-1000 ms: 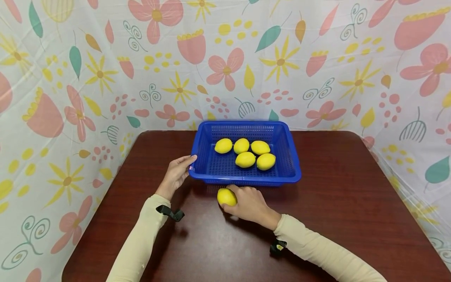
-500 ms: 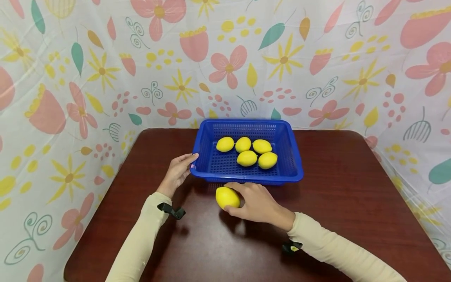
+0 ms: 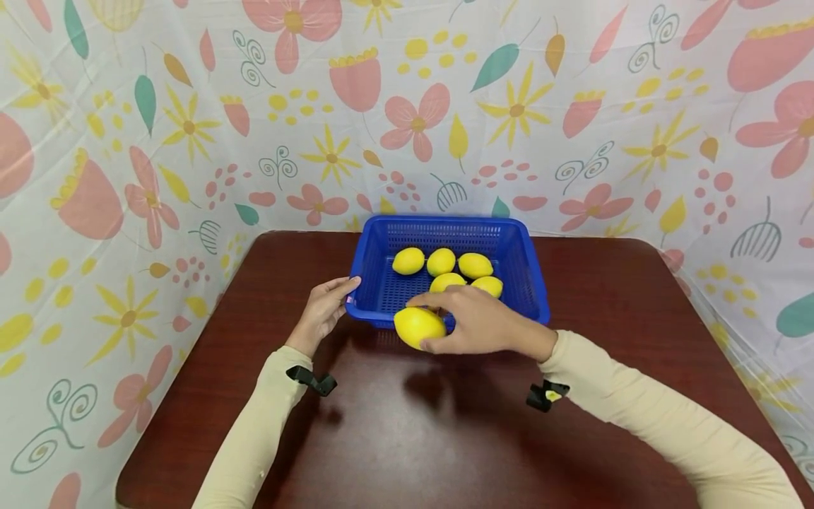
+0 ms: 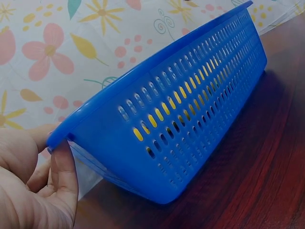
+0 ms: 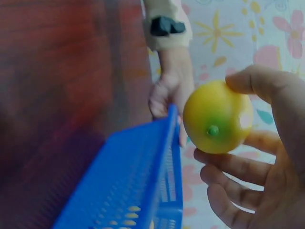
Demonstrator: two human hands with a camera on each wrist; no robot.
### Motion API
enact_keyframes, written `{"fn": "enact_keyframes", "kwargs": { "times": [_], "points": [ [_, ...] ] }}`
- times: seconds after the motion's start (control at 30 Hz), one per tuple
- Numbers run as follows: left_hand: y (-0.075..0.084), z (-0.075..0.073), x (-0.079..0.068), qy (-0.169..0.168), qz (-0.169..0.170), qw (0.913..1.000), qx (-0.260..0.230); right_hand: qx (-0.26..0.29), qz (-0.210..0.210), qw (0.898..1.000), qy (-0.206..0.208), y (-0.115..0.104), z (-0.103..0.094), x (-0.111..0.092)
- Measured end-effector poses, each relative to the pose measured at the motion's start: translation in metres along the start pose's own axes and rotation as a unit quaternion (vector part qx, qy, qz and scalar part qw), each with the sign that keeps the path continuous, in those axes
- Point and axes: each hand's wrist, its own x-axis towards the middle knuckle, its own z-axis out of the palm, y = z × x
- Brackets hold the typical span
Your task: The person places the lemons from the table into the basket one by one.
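A blue plastic basket point(image 3: 540, 283) with slotted walls stands on the table, and several yellow lemons point(image 3: 408, 261) lie on its floor. My left hand point(image 3: 321, 311) grips the basket's left front corner, thumb over the rim and fingers beneath it, as the left wrist view shows. In my right hand point(image 3: 480, 322) a lemon point(image 3: 418, 326) is held between thumb and fingers, raised in front of the basket's near rim. The right wrist view shows the stem end of this lemon point(image 5: 214, 119), greenish around the nub. My right hand partly covers two lemons in the basket.
The dark reddish-brown table point(image 3: 381, 438) extends around the basket, with the shadow of the right hand on it. A white cloth point(image 3: 407, 106) printed with flowers hangs behind and at both sides. Each sleeve carries a black wrist strap point(image 3: 311, 379).
My right hand has lifted the lemon off the table and moved it up and forward to the basket's near rim. My left hand stays on the corner.
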Motion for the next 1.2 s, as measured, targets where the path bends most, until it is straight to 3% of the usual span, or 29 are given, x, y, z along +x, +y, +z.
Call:
{"fn": "enact_keyframes", "kwargs": {
  "times": [0.3, 0.57, 0.83, 1.2],
  "points": [
    [-0.001, -0.001, 0.002, -0.005, -0.002, 0.9999, 0.009, 0.023, -0.030, 0.997, -0.072, 0.029, -0.035, 0.035],
    [0.001, 0.000, 0.001, -0.001, 0.000, 1.0000, 0.010, 0.059, -0.046, 0.984, -0.162, 0.065, -0.047, 0.070],
    [0.001, 0.000, 0.000, -0.003, -0.002, 0.9999, 0.011, 0.060, -0.012, 0.976, -0.210, 0.095, -0.041, 0.102],
    [0.002, -0.001, 0.002, -0.010, -0.004, 0.9998, 0.014, 0.049, 0.046, 0.966, -0.250, 0.122, -0.012, 0.131]
  ]
}}
